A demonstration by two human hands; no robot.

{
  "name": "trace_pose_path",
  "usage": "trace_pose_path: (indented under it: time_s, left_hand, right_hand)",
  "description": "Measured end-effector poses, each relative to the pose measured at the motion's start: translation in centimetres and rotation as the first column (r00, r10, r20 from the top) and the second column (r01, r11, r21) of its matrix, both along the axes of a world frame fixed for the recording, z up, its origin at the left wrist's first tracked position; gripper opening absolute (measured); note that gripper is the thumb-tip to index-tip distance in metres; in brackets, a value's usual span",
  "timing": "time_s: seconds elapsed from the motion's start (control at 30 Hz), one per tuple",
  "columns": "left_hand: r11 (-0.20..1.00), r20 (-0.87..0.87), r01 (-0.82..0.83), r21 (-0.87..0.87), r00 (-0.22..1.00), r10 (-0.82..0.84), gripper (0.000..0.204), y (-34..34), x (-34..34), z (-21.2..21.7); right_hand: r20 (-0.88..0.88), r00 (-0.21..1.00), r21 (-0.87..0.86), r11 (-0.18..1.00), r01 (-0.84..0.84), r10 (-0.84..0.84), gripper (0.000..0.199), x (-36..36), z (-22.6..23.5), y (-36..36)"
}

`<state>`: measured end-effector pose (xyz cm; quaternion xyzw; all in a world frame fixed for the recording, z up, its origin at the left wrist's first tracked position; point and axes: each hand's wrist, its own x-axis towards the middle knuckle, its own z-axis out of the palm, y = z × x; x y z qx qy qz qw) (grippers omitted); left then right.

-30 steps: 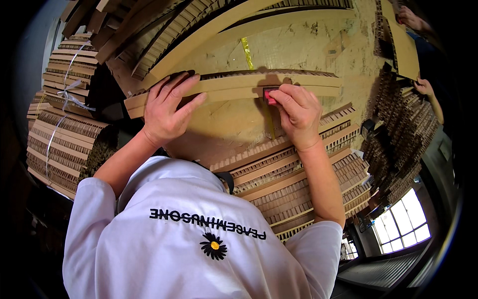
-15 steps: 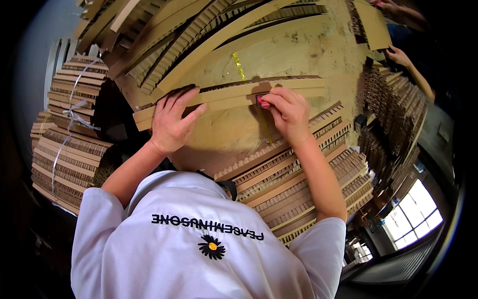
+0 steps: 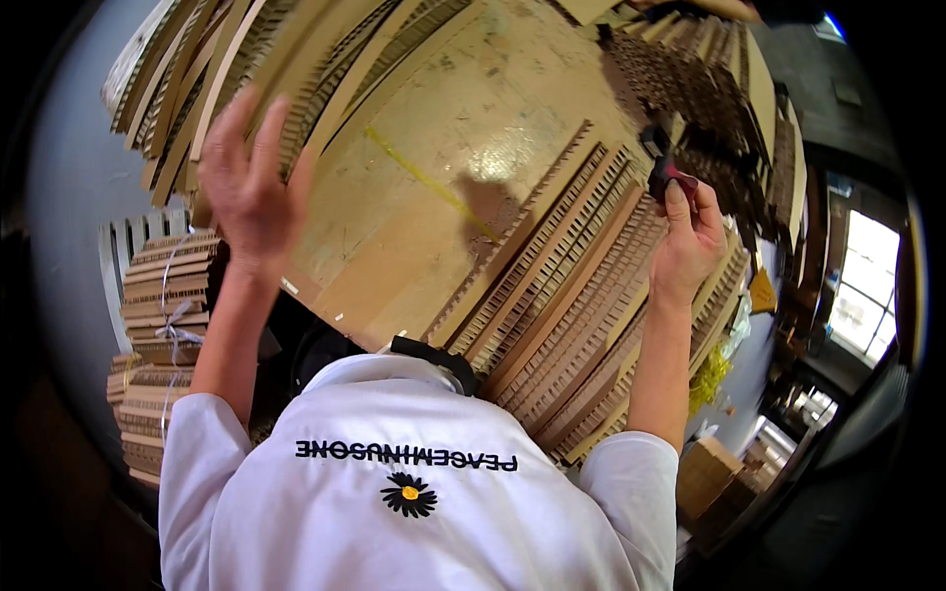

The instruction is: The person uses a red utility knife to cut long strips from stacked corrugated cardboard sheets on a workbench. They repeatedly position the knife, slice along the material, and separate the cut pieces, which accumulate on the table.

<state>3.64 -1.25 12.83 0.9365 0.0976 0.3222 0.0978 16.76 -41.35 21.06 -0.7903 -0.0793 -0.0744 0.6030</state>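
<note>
My left hand (image 3: 254, 192) is raised, fingers spread and smeared by motion, in front of the stack of long honeycomb cardboard strips (image 3: 340, 74) at the far left. Nothing shows in its grasp. At the right, my right hand (image 3: 690, 241) pinches a small black and dark red tool (image 3: 666, 177), whose exact kind I cannot make out. Just past the tool's tip is a small black block (image 3: 652, 142); whether they touch is unclear. Below and left of that hand, more honeycomb cardboard strips (image 3: 567, 286) lie side by side on the worktable (image 3: 414, 227).
A yellow tape line (image 3: 419, 174) crosses the tabletop. Tied cardboard bundles (image 3: 168, 295) stand at the left. Dark-edged cardboard pieces (image 3: 729, 108) are heaped at the far right, with part of another person's arm (image 3: 705, 8) beyond. Cardboard boxes (image 3: 708, 473) sit lower right.
The strip under my hands has left the table's middle. My left hand has lifted up and left toward the far stack; my right hand has moved right with the tool, beside the black block.
</note>
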Motion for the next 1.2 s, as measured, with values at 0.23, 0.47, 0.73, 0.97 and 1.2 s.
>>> trace_pose_path:
  time_s: [0.23, 0.47, 0.73, 0.97, 1.2]
  left_hand:
    - [0.698, -0.420, 0.474, -0.537, 0.568, -0.708, 0.076, -22.8, -7.9, -8.9]
    - [0.738, -0.664, 0.419, -0.529, 0.336, -0.668, 0.095, -26.0, -7.2, -7.5]
    - [0.753, -0.678, 0.375, -0.541, 0.336, -0.654, 0.112, -26.4, -7.9, -7.9]
    - [0.858, -0.758, 0.353, -0.372, 0.418, -0.501, 0.107, -23.3, -5.0, -6.7]
    - [0.967, -0.764, 0.246, -0.058, 0.613, -0.202, 0.108, -8.7, -0.3, -9.5]
  right_hand:
    - [-0.009, 0.999, -0.101, 0.994, 0.045, -0.047, 0.013, -2.7, 0.7, -2.5]
    - [-0.018, 0.980, -0.049, 0.979, 0.197, -0.198, 0.017, -1.2, 3.3, -5.6]
    - [-0.117, 0.987, 0.032, 0.993, 0.118, -0.113, 0.022, -2.0, 0.0, -1.9]
    - [-0.327, 0.926, 0.080, 0.971, 0.227, -0.190, 0.024, -2.7, -4.6, -0.1]
    - [-0.357, 0.881, 0.000, 0.943, 0.332, -0.311, 0.021, -3.7, -8.2, 2.0]
